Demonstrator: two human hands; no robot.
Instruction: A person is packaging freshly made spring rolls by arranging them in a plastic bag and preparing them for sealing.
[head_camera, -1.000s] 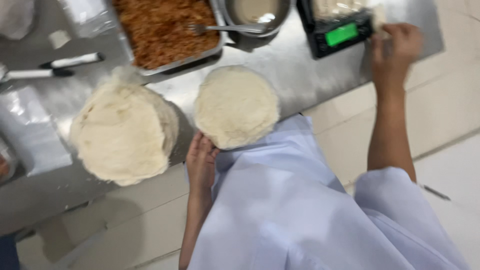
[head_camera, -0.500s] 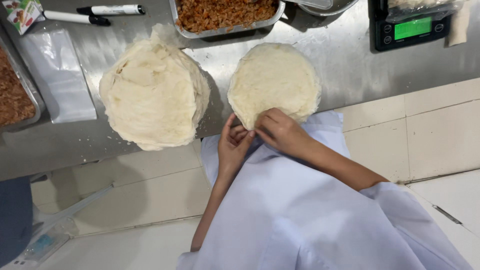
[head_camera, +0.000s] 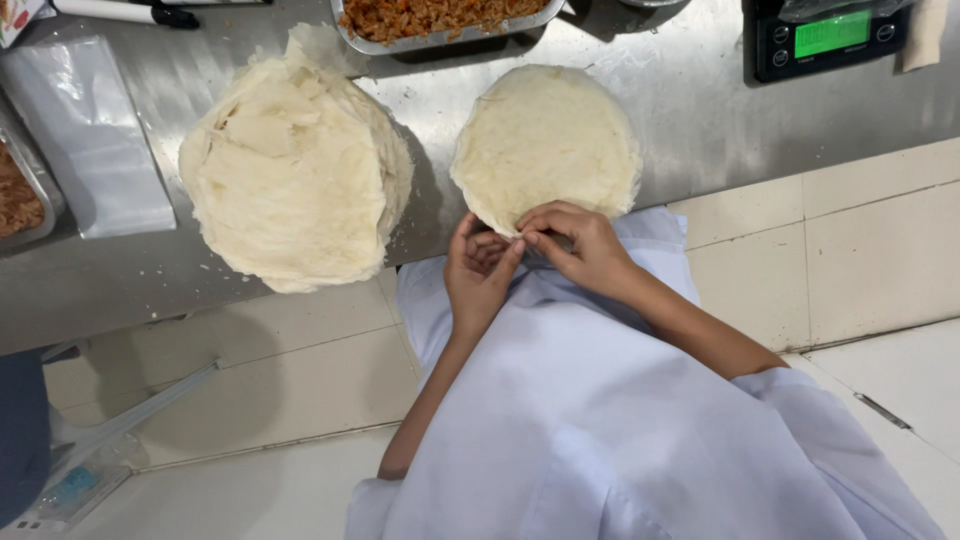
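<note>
A round pale wrapper (head_camera: 548, 145) lies flat on the steel counter (head_camera: 690, 120) at its near edge. My left hand (head_camera: 478, 278) and my right hand (head_camera: 572, 243) meet at the wrapper's near rim, fingertips pinching the edge that overhangs the counter. To the left sits a thick stack of the same pale wrappers (head_camera: 295, 165). I wear a white coat, seen from above.
A metal tray of orange-brown shredded filling (head_camera: 440, 20) stands at the back. A digital scale with a green display (head_camera: 830, 40) sits at the back right. Clear plastic bags (head_camera: 85, 135), a marker (head_camera: 125, 12) and another filling tray (head_camera: 20, 195) lie left. Tiled floor below.
My right hand came back from the scale to the wrapper's near edge and joined my left hand there. The camera has tilted, so the counter sits higher in view.
</note>
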